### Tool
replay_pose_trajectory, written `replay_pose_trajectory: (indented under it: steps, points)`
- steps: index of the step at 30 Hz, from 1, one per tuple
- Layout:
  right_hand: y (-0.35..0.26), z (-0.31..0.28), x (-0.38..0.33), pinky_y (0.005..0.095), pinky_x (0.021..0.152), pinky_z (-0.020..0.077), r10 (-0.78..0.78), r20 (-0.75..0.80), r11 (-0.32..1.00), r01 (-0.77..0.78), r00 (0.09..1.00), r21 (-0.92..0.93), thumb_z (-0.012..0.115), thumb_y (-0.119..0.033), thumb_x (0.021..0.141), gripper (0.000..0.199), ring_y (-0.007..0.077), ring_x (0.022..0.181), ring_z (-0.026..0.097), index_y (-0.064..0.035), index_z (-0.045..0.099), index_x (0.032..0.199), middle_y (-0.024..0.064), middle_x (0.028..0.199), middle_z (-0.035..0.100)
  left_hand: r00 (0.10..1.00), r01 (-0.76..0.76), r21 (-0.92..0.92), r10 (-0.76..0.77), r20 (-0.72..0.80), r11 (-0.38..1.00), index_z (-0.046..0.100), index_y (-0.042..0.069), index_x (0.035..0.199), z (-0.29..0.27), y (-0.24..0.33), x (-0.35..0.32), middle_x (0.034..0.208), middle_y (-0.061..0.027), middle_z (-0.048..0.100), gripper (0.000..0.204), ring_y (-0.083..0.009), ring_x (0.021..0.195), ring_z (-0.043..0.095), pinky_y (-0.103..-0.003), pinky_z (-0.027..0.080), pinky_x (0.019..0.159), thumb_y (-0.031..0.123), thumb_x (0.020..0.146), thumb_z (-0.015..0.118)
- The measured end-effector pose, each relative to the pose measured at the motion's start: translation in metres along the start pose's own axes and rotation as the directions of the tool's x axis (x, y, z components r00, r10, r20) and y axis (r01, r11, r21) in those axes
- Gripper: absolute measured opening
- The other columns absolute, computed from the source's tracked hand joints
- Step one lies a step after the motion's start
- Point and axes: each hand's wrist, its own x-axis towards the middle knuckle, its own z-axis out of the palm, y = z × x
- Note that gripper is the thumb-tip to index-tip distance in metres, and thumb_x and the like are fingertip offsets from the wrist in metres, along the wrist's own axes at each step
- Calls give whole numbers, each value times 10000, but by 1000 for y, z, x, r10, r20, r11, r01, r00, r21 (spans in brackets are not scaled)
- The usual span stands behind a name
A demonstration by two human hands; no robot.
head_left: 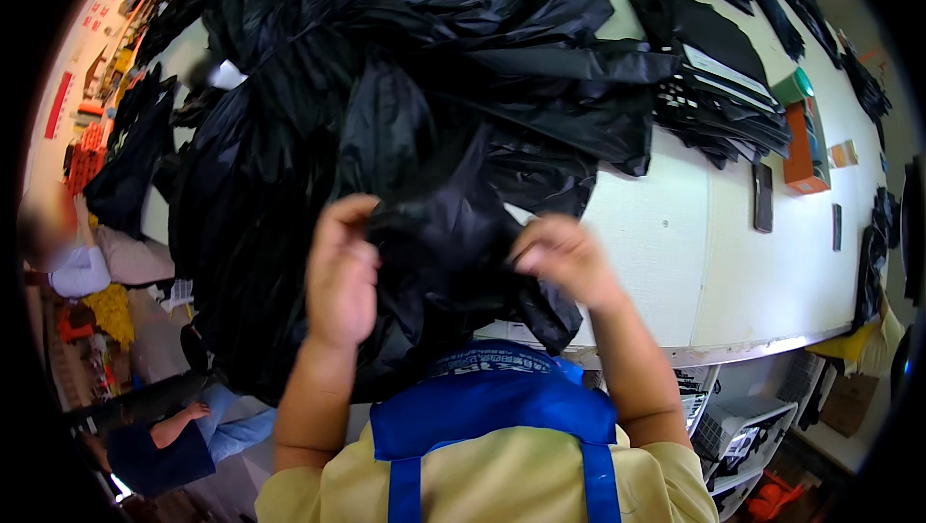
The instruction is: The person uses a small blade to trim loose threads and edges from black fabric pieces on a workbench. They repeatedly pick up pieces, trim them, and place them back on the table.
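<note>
Between my two hands a thin, shiny black garment piece (439,224) is stretched a little above the table's near edge. My left hand (344,267) pinches its left side between thumb and fingers. On the other side, my right hand (564,258) grips the cloth edge with bent fingers, slightly blurred. The exact kind of garment cannot be made out. A large heap of similar black cloth (280,137) spreads under and beyond my hands, hanging over the front edge on the left.
Right of the heap lie a stack of folded black pieces (719,89), an orange box (805,151), a green roll (793,87) and a dark phone-like object (763,198) on the white table (666,282). White baskets (738,426) stand below right. Two people sit at left.
</note>
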Motion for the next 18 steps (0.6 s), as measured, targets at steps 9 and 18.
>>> replay_pose_trajectory:
  steps: [9,18]
  points:
    - [38,8,-23,324,722,491,331,529,943,-268,781,-196,565,-58,848,119,220,800,624,0,635,924,116,861,651,516,-770,633,-503,694,83,575,93,1213,44,-144,81,1189,-142,586,421,-264,1143,523,-455,245,1070,357,896,491]
    - [139,-116,-18,274,606,437,315,-849,844,-534,424,47,654,-148,815,255,134,656,546,36,599,983,36,745,610,583,-657,752,-675,452,-64,643,58,929,-1,-150,46,816,-142,657,306,-304,829,616,-434,385,922,339,823,588]
